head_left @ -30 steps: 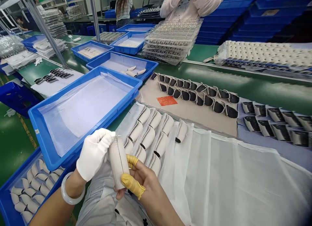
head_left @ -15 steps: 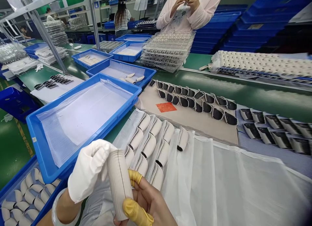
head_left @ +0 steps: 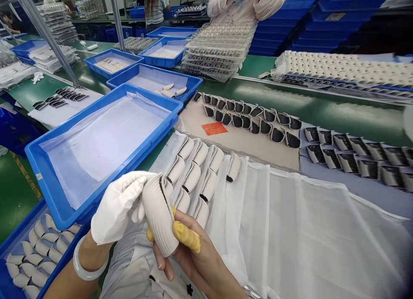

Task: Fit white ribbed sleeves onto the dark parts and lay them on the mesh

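My left hand [head_left: 118, 206], in a white glove, and my right hand [head_left: 190, 256], with yellow finger cots, both grip a white ribbed curved shell [head_left: 159, 215]. A thin black line runs along its upper part. The gloved fingers press its upper left side, while the cotted fingers cradle it from below. Just beyond my hands, similar white shells [head_left: 193, 176] lie in overlapping rows on a white mesh sheet [head_left: 161, 165]. More white shells fill a blue tray [head_left: 26, 226] under my left forearm.
A mesh-lined blue tray [head_left: 74, 116] stands beyond my left hand. Black-and-white parts lie in rows on a beige sheet [head_left: 245, 148] on the green workbench [head_left: 322, 105]. Sheer white cloth [head_left: 306, 234] spreads at right. A co-worker [head_left: 248, 2] stands beyond stacked clear trays [head_left: 219, 51].
The shell has turned and tilted in my hands, from nearly upright to leaning, with its black line now near the top. My right fingers have shifted under it.
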Demonstrator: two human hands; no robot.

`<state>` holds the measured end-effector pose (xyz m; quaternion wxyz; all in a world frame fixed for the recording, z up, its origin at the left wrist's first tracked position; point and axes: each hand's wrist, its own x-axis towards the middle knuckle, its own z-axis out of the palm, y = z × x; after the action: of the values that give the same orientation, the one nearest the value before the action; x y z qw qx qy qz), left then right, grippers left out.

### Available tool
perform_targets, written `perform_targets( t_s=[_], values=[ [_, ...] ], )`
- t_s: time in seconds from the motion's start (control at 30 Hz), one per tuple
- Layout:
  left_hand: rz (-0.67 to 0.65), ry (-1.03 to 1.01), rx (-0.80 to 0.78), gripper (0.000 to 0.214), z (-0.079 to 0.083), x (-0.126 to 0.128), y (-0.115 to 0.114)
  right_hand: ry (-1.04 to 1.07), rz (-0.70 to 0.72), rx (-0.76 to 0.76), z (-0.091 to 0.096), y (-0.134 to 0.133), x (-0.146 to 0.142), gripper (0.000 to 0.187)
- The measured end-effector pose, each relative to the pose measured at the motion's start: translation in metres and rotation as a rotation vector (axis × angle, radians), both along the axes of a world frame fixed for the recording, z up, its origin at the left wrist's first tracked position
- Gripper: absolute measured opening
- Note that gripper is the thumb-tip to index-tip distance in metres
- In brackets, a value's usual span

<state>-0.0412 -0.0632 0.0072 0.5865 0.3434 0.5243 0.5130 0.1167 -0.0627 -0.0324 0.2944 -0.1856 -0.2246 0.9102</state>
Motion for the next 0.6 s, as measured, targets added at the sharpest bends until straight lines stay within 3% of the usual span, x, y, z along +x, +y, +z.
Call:
perform_targets(
  t_s=[0.13,0.27,0.47,0.53,0.6],
  values=[
    [0.033,0.080,-0.002,0.036,0.001,0.000,0.000,0.015,0.002,0.021,-0.003,0.000,-0.002,0.035],
    [0.035,0.314,0.029,0.033,0.006,0.001,-0.001,0.047,-0.006,0.010,-0.008,0.002,-0.002,0.037],
    [-0.211,0.671,0.010,0.096,0.014,0.004,-0.007,0.131,-0.034,-0.026,-0.013,0.003,-0.003,0.039],
    [-0.206,0.681,0.037,0.090,0.015,0.004,-0.007,0.147,-0.028,-0.046,-0.014,0.003,-0.005,0.038],
    [-0.127,0.618,0.071,0.062,0.015,0.005,-0.004,0.189,-0.009,-0.081,-0.014,0.003,-0.007,0.037]
  ],
)
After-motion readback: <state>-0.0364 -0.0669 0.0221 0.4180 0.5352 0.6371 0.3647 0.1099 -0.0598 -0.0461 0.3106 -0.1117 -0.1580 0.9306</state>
